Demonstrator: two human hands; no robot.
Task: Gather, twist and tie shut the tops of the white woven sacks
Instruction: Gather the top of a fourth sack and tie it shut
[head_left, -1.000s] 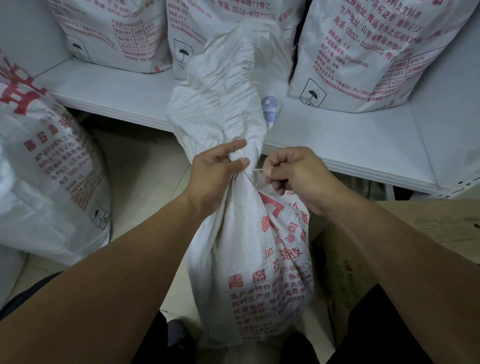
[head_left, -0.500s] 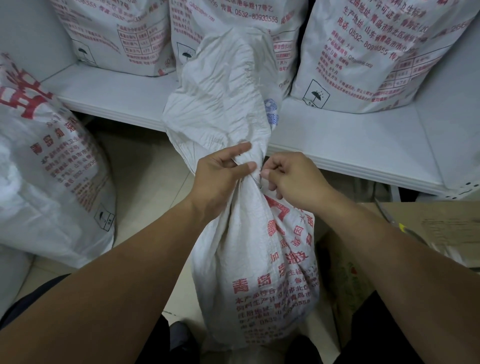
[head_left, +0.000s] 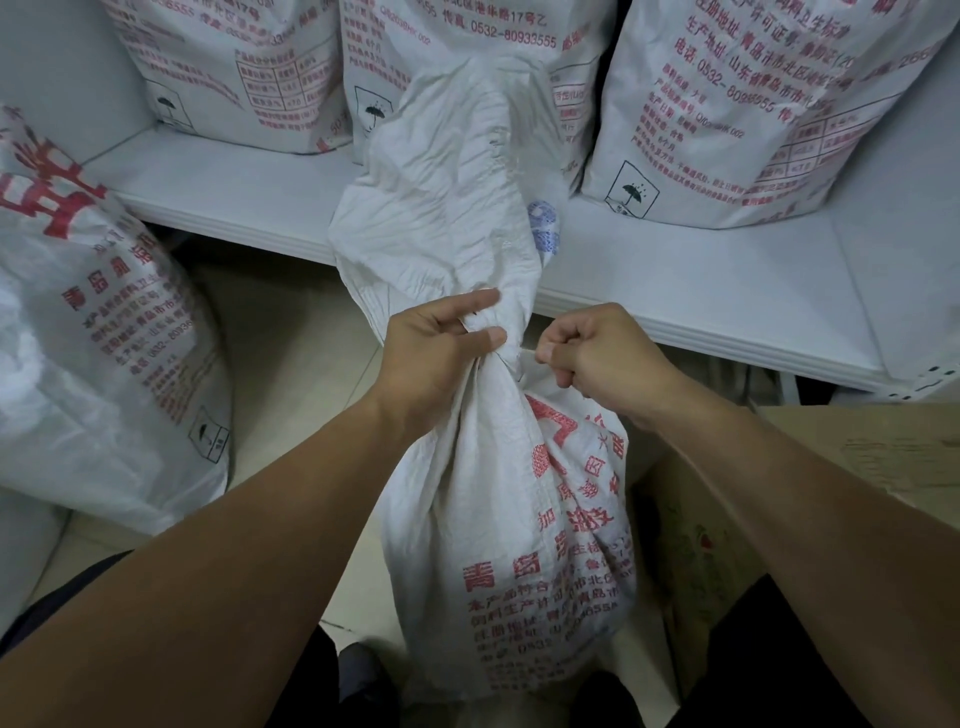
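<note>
A white woven sack (head_left: 519, 530) with red print stands between my legs, its top gathered into a twisted neck. Above the neck the loose crumpled top (head_left: 441, 208) fans upward. My left hand (head_left: 436, 353) grips the neck, thumb and fingers wrapped round the bunched fabric. My right hand (head_left: 597, 358) sits just right of the neck, fingers curled and pinching a thin white string (head_left: 525, 353) that runs into the neck. The string is mostly hidden by my fingers and the folds.
Three full printed sacks (head_left: 753, 119) stand on a white shelf (head_left: 701, 291) behind. Another filled sack (head_left: 98, 332) leans on the floor at left. A cardboard box (head_left: 779, 467) is at my right. Tiled floor (head_left: 291, 332) shows between them.
My right hand has drawn slightly away to the right from the neck, pulling the string. The left hand keeps its grip on the neck.
</note>
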